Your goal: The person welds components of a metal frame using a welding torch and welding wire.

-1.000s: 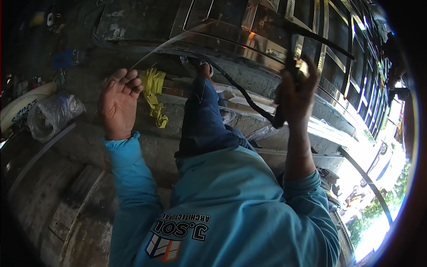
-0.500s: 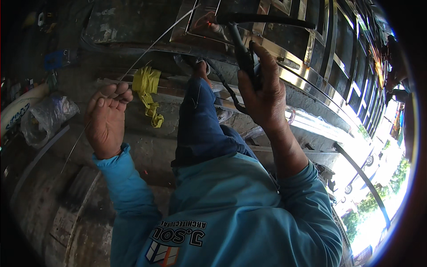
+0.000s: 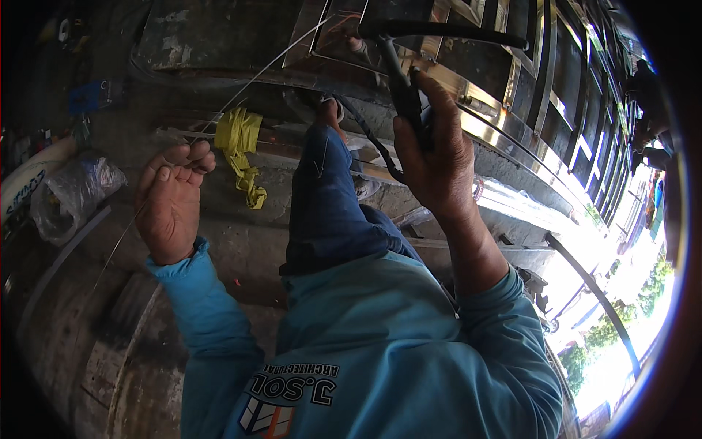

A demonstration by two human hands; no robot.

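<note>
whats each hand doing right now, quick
Left hand: closed, holding a long, thin, silvery metal rod.
Right hand: closed, holding a black, T-shaped, torch-like tool.

The fisheye camera looks steeply down and forward from the wearer's head. Its round view fades to black at the corners. The blue shirt (image 3: 380, 314) is close below, filling the bottom centre; the left hand (image 3: 171, 208) falls at mid-left, the right hand (image 3: 439, 157) right of centre, and the metal frame (image 3: 504, 133) lies farther off, upper right.
</note>
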